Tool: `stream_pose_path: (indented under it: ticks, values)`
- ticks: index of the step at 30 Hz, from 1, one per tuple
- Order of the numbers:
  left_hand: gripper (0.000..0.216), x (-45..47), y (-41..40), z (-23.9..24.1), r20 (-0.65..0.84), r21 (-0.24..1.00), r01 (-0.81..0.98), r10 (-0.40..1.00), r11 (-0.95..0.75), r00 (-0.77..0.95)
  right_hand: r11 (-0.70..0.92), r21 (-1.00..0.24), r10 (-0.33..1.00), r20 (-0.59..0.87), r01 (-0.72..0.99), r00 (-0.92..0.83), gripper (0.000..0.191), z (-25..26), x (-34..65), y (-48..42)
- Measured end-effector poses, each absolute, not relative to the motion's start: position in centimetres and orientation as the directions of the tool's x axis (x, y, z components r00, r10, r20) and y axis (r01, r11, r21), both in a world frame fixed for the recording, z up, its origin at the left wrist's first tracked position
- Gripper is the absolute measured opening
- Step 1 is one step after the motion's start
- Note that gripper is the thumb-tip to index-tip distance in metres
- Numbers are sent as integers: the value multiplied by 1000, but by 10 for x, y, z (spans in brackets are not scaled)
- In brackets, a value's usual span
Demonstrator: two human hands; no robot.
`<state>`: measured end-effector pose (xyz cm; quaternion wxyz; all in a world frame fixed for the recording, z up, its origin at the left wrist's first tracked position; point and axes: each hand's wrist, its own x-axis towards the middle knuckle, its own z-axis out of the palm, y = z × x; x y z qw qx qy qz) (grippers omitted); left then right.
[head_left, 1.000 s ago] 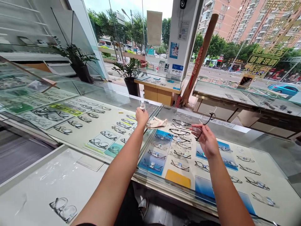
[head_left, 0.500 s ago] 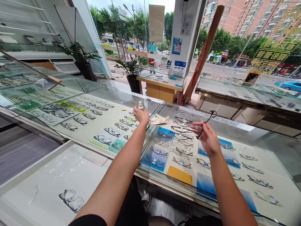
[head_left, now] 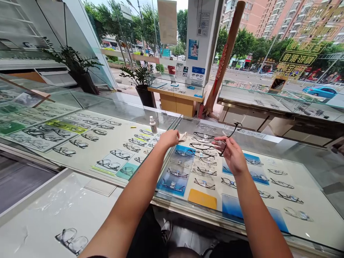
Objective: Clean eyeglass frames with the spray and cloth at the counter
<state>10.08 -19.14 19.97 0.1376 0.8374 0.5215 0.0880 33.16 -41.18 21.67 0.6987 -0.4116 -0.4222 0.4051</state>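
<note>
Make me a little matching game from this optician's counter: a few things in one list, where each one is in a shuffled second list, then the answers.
Things:
1. small bottle
2. cloth
3. black-rimmed glasses
4. potted plant

Places:
A. on the floor beyond the counter
B. held up in the right hand
C. standing alone on the glass top
D. at the left hand, on the glass

Pairs: 1-C, 2-D, 3-B, 4-A

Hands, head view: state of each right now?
Left hand: closed on the cleaning cloth lying on the glass counter.
Right hand: holding black-framed glasses above the counter.
</note>
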Motion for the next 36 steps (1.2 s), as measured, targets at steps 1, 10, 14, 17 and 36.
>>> stream_pose_path:
  ticks: [1,10,14,17,36]
  values:
    - [24,101,-189,198,-2,327,855,904,-403,428,333,-917,913,256,-220,318,28,217,331,-412]
    - [19,100,-178,194,50,482,829,954,-283,296,316,-922,917,237,-222,321,30,219,330,-412]
    - [32,102,-173,195,115,649,707,956,-279,271,318,-924,918,245,-210,313,29,218,331,-411]
    - [43,104,-175,199,124,769,571,943,-288,309,320,-925,918,249,-205,308,29,218,331,-411]
    - [43,120,-252,255,162,982,-177,797,-71,582,254,-956,962,234,-149,138,33,226,320,-419]
